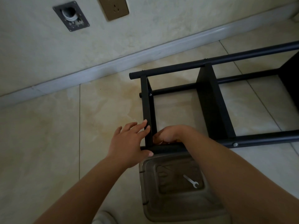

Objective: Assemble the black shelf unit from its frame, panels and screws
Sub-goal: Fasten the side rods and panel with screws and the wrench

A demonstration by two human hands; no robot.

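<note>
- Nearest to me: a translucent plastic bin (168, 196) sits on the floor between the forearms, with a small silver wrench (191, 181) lying on it. I judge the wrench is the tightening tool; it lies untouched.
- Just beyond the bin, the left hand (129, 143) rests with fingers straight and spread, fingertips against the end panel (146, 107), thumb on the near frame tube (262, 139). Open palm, bracing rather than grasping.
- The right hand (169, 134) is curled inward in the corner where that panel meets the near tube. Fingers are bunched as if around something small, perhaps a screw, but the wrist hides it; I cannot tell what, if anything, it grips.
- The black shelf unit (210, 101) lies on its side on the tiled floor (56, 135), its near end between the hands, the rest running off to the right.
- Progress, as I read it: tubes joined, end panel and a middle panel (210, 102) in place, a third panel dark at the right edge. Screw heads show on the far tube (210, 63), on the end panel and on the near tube.
- Left to do, I judge: the near corner fastening, then standing the unit up.
- Farthest: skirting board (113, 62), wall (145, 21) with a socket plate (114, 7) and a pipe fitting (71, 16).
</note>
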